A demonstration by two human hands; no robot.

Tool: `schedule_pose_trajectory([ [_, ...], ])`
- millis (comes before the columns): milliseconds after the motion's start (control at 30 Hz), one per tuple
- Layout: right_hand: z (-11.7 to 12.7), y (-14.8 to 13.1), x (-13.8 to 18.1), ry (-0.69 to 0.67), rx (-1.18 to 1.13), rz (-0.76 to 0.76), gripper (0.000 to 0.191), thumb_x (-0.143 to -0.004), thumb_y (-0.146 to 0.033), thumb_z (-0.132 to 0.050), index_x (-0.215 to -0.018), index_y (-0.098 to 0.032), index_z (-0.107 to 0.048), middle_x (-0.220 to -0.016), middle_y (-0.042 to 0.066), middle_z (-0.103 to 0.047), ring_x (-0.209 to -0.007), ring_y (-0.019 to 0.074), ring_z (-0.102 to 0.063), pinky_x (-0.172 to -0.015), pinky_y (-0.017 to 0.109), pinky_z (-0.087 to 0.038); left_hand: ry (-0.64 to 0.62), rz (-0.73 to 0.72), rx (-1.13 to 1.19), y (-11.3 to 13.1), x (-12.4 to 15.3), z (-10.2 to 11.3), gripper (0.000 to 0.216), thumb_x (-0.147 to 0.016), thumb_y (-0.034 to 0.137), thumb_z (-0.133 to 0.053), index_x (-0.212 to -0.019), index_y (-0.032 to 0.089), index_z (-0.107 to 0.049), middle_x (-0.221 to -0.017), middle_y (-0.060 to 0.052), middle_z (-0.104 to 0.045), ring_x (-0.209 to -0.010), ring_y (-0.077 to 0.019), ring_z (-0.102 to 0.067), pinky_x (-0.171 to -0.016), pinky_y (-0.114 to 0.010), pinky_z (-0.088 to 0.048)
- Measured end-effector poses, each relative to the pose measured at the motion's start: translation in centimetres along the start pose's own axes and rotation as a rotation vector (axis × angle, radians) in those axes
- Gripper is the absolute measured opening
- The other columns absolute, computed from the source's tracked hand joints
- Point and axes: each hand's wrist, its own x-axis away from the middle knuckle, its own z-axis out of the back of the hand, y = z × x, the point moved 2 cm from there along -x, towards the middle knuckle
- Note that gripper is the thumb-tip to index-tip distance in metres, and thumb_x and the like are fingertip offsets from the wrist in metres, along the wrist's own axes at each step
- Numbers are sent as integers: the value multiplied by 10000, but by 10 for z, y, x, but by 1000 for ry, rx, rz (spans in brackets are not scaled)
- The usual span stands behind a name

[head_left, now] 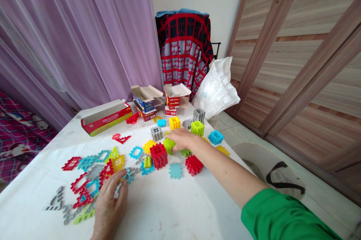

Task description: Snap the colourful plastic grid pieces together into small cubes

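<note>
My left hand (110,203) rests at the near edge of a loose heap of interlocking plastic tiles, its fingers stretched and apart from the thumb. A blue tile (129,176) lies by its fingertips, and red tiles (106,172) are just beyond. Across the table, my right hand (182,139) closes on a yellow-green tile (169,145); its fingertips are partly hidden. Close to it stand a stack of red tiles (158,155), a gray stack (156,133), a lime-green stack (197,128) and a yellow stack (175,123). A pale blue tile (176,171) lies flat in front.
Open cardboard boxes, one long and red (107,118), others blue (143,99) and red (172,101), stand at the back of the white-covered table (175,210). A white plastic bag (217,86) sits behind the right edge. More red tiles (194,165) lie under my right forearm.
</note>
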Motion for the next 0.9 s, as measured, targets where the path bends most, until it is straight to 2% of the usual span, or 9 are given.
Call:
schedule_pose_trajectory([
  [400,4,1,3,11,-35,-23,648,-664,-411,-768,-1264,-237,-596,-1246,98,-649,-1131,297,-602,-912,358,-465,25,2,21,-2,2,-2,242,-881,298,-519,-1082,224,-632,-1035,-77,-721,-941,-218,-684,-843,-334,-545],
  [500,12,6,13,131,-77,-55,578,-722,-331,-725,-1276,-229,-597,-1259,99,-644,-1141,282,-596,-930,357,-456,22,46,64,-2,3,-3,234,-880,267,-515,-1072,223,-642,-1026,-72,-729,-943,-212,-686,-842,-325,-541],
  [600,17,1,25,344,-169,-85,409,-806,-253,-631,-1214,-219,-639,-1199,92,-675,-1094,251,-620,-914,349,-462,14,104,107,-2,4,-3,214,-883,243,-497,-1022,227,-659,-967,-58,-740,-893,-199,-695,-802,-310,-548],
  [667,13,-16,32,507,-288,-83,304,-840,-211,-579,-1126,-222,-679,-1124,69,-705,-1032,219,-644,-884,324,-471,-8,127,137,-2,4,-4,199,-879,235,-493,-967,233,-672,-921,-46,-743,-856,-192,-698,-773,-302,-551],
  [767,-6,-61,38,673,-499,-13,225,-874,-187,-527,-993,-224,-714,-991,47,-737,-915,181,-674,-812,278,-483,-27,140,169,-1,4,-6,198,-863,206,-489,-912,239,-678,-864,-30,-743,-817,-183,-695,-750,-295,-548],
  [833,-26,-97,39,680,-599,40,211,-888,-199,-518,-936,-229,-722,-891,31,-743,-827,168,-685,-742,255,-484,-17,138,184,1,4,-6,205,-852,182,-484,-890,241,-677,-843,-24,-743,-805,-178,-692,-748,-293,-543],
  [900,-46,-130,39,627,-641,88,224,-879,-173,-514,-942,-232,-720,-868,25,-741,-807,169,-689,-718,249,-480,-4,139,195,3,4,-5,210,-848,166,-480,-878,241,-674,-844,-25,-742,-813,-176,-689,-754,-294,-538],
])
